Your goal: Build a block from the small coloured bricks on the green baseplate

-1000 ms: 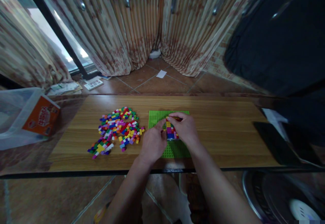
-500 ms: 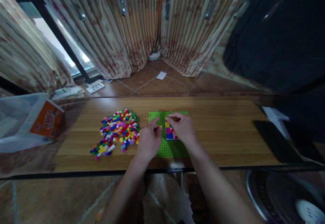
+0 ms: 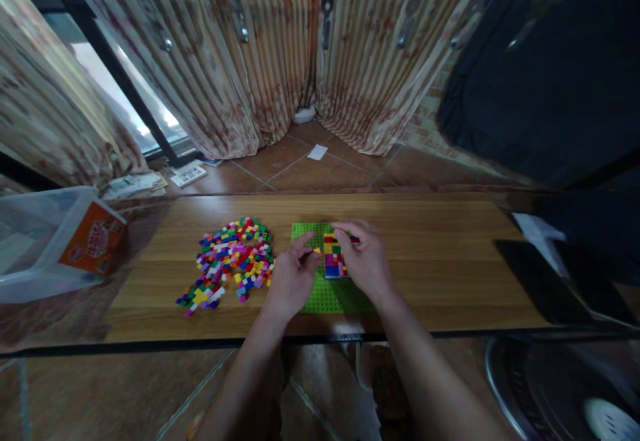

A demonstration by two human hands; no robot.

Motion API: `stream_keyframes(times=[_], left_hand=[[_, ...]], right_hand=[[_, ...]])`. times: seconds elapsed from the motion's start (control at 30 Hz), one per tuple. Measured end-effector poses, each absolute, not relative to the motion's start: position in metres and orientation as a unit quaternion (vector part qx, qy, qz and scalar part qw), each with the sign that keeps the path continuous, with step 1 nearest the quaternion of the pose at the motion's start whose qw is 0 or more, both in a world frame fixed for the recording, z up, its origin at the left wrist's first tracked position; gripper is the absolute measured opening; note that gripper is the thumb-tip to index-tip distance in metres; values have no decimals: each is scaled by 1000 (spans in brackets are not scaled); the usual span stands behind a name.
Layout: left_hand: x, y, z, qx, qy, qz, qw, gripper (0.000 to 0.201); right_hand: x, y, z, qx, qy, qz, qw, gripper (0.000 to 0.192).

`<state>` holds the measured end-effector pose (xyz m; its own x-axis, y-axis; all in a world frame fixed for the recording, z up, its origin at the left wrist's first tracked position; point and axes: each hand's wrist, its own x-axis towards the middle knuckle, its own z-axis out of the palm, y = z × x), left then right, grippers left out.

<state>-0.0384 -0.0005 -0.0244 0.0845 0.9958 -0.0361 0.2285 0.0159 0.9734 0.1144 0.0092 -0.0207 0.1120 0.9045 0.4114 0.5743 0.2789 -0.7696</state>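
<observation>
Left hand (image 3: 290, 279) pinches a small yellow brick (image 3: 317, 251) over the green baseplate (image 3: 330, 294), right hand (image 3: 367, 261) steadies the brick block (image 3: 334, 258) there; light, rigid, slippery, so likely grip by the sides.

No legible text; orange box (image 3: 91, 239) in the clear bin (image 3: 30, 281) carries printed lettering, too blurred to read; papers (image 3: 189, 175) on the floor show print, unreadable.
</observation>
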Motion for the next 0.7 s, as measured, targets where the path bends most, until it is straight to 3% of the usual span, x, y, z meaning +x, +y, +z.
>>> stream_keyframes(times=[0.3,0.7], left_hand=[[-40,-1,-24,571,476,422,519,50],[-36,-5,-13,480,458,434,610,51]], right_hand=[[111,-13,-16,-503,-754,171,385,25],[118,-14,-13,-482,-708,269,440,12]])
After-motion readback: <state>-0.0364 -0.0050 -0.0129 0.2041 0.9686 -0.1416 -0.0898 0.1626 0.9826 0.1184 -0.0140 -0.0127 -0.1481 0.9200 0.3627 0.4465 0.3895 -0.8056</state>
